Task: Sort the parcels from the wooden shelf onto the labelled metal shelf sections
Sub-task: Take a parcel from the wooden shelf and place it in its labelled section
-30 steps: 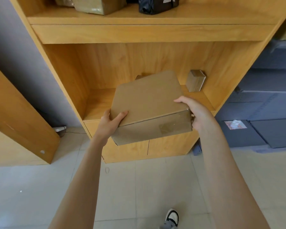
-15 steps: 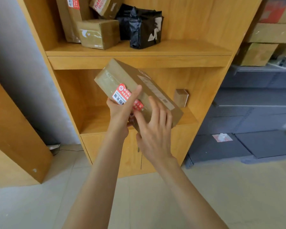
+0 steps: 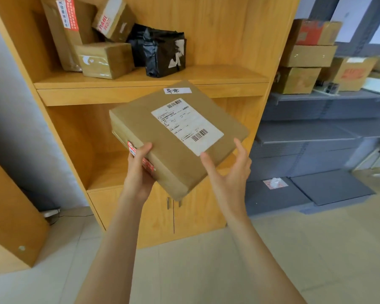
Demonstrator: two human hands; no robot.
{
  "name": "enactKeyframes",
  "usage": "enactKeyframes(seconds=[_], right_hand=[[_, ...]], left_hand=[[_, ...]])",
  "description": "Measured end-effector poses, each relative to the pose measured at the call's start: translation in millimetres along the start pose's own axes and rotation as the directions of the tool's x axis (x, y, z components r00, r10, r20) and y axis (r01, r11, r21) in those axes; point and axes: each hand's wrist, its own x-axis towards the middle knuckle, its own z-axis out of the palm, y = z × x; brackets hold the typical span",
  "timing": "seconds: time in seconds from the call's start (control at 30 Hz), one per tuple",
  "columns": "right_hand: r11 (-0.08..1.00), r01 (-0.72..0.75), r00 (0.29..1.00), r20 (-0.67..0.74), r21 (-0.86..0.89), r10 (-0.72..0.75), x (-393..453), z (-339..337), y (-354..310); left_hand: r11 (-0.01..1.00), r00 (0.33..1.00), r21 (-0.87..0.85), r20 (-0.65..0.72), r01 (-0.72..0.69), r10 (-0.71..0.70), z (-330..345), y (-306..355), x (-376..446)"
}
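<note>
Wooden shelf (image 3: 154, 79) behind, left hand (image 3: 138, 170) gripping parcel (image 3: 176, 137), right hand (image 3: 228, 172) spread beneath

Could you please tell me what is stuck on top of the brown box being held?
The brown box carries a white shipping label with barcodes and a small handwritten label. Its underside is hidden.

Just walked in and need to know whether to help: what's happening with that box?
A person is holding a flat brown cardboard parcel in front of the wooden shelf, tilted with its white shipping label facing up. The left hand grips its near corner; the right hand is open with fingers at the parcel's lower right edge. Several brown boxes and a black plastic-wrapped parcel sit on the wooden shelf. More boxes sit on the grey metal shelf to the right.
</note>
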Motion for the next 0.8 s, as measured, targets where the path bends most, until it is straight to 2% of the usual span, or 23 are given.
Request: enactKeyframes(seconds=[0.03, 0.1, 0.2, 0.27, 0.4, 0.53, 0.6, 0.73, 0.8], right_hand=[[0.977, -0.178, 0.984, 0.018, 0.114, 0.178, 8.6, -7.1, 1.8], [0.875, -0.403, 0.915, 0.092, 0.267, 0.393, 24.0, -19.6, 8.4], [0.726, -0.54, 0.841, 0.254, 0.426, 0.477, 32.2, -28.5, 13.0], [0.673, -0.549, 0.835, 0.283, 0.496, 0.473, 29.2, -28.5, 15.2], [0.644, -0.514, 0.849, 0.23, 0.567, 0.475, 20.4, -19.7, 14.8], [0.659, -0.456, 0.862, 0.114, 0.599, 0.494, 10.8, 0.9, 11.8], [0.651, -0.436, 0.864, 0.086, 0.621, 0.496, 4.9, 11.5, 12.2], [0.631, -0.447, 0.86, 0.111, 0.634, 0.498, -3.9, 20.6, 14.8], [0.663, -0.47, 0.861, 0.135, 0.583, 0.491, -4.8, 17.1, 15.8]], left_hand=[[1.0, 0.998, -0.001, 0.065, -0.014, 0.014, -5.9, 0.7, -0.6], [0.999, 0.987, 0.025, 0.157, -0.035, 0.031, -13.5, 4.0, -3.0], [0.993, 0.976, 0.105, 0.217, -0.057, 0.033, -20.3, 10.2, -4.5], [0.987, 0.972, 0.145, 0.233, -0.071, 0.036, -22.7, 14.8, -5.3], [0.974, 0.969, 0.201, 0.24, -0.108, 0.058, -26.3, 23.2, -8.5], [0.947, 0.992, 0.314, 0.12, -0.062, 0.026, -30.2, 20.7, -11.5], [0.918, 0.993, 0.387, 0.099, -0.092, 0.057, -29.2, 17.2, -14.4], [0.891, 0.986, 0.426, 0.024, -0.159, 0.164, -32.4, 19.3, -12.5], [0.905, 0.986, 0.396, 0.002, -0.156, 0.17, -39.2, 24.9, -9.2]])
